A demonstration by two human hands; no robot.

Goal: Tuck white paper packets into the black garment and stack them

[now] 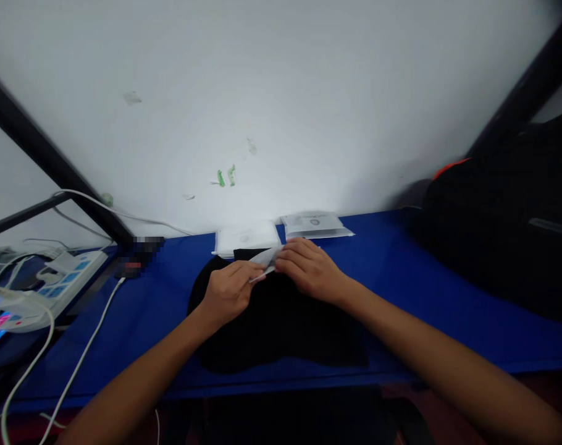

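Note:
A black cloth lies spread on the blue table in front of me. Above its far edge both hands meet on a small clear plastic packet. My left hand pinches the packet's near end with closed fingers. My right hand has its fingers curled over the packet's far end. Just behind the hands lie a white flat packet and a stack of clear packets against the wall.
A white power strip with blue switches and several white cables sit at the left. A large black bag with an orange tab fills the right side. The white wall rises right behind the table.

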